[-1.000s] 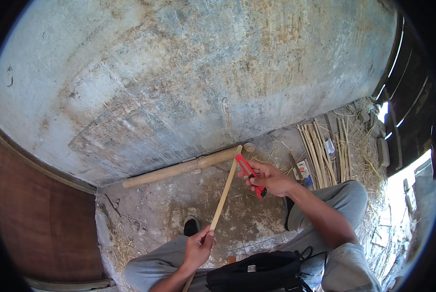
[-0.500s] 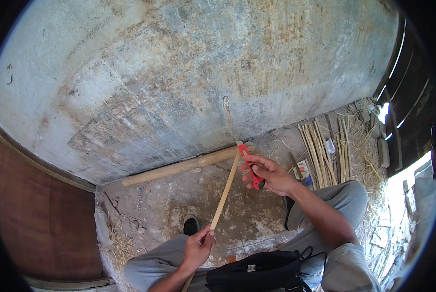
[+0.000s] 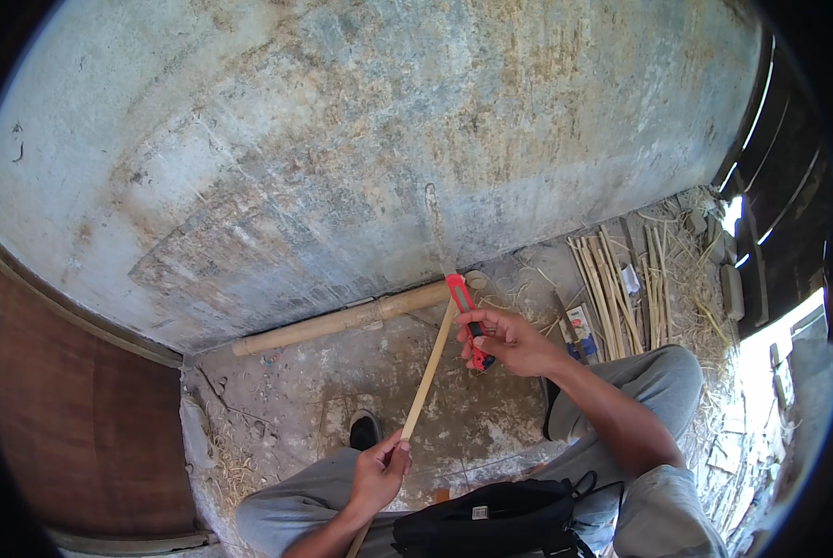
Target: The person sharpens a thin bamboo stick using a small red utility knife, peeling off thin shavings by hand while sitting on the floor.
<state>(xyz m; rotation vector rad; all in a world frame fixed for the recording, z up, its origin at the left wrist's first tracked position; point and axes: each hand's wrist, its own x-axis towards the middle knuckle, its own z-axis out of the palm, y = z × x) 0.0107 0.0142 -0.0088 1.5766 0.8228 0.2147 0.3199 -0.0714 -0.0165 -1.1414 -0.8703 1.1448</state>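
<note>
A long, pale bamboo strip (image 3: 428,377) slants up from my lap towards the wall, gripped near its lower part by my left hand (image 3: 380,470). The fingers of that hand are closed round it. My right hand (image 3: 514,344) holds a red and black utility knife (image 3: 461,298), fingers wrapped on its handle and the thumb on its side. No blade shows at the knife's upper end. That end lies beside the strip's top; whether they touch I cannot tell.
Behind, a thick bamboo pole (image 3: 347,323) lies along the foot of the stained wall (image 3: 342,158). Several cut bamboo strips (image 3: 607,288) lie on the floor at right, near a long dark blade (image 3: 562,312) and a small box (image 3: 579,325). A black bag (image 3: 486,521) rests on my lap.
The knife's blade, seen sticking out earlier, has gone from view. My right hand has shifted its grip on the handle. My left hand and the strip stay put.
</note>
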